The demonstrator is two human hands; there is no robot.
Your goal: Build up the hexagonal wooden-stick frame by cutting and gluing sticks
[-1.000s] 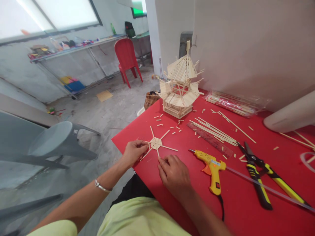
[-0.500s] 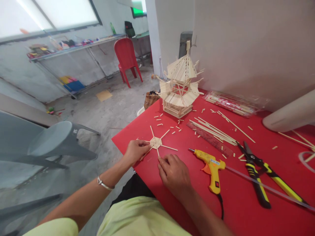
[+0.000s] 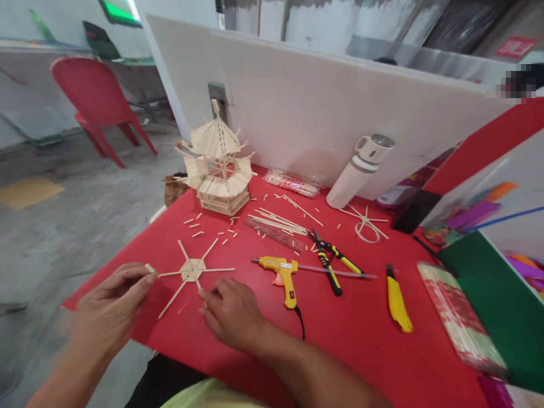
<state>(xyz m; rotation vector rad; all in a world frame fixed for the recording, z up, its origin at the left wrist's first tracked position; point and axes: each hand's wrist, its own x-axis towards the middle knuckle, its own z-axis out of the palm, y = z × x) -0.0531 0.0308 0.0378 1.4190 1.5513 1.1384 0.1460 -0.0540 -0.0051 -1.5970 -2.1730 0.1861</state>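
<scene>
The red table [image 3: 361, 323] bears a yellow glue gun [image 3: 289, 279]; left of it lies a stick wheel [image 3: 192, 270] (six-spoked), right of it, cutters [image 3: 324, 260].

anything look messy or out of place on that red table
Slightly untidy: short stick pieces lie scattered between the stick pagoda and the six-spoked stick frame, loose rather than gathered. The clear rod behind the glue gun crosses the open shears.

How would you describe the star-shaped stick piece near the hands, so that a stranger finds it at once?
On the red table, find the roofed stick tower. In front of it, touched by the right hand, lies a pale six-armed star. Unlike the other star beside the white bottle, it has a centre filled with web-like rings.
</scene>
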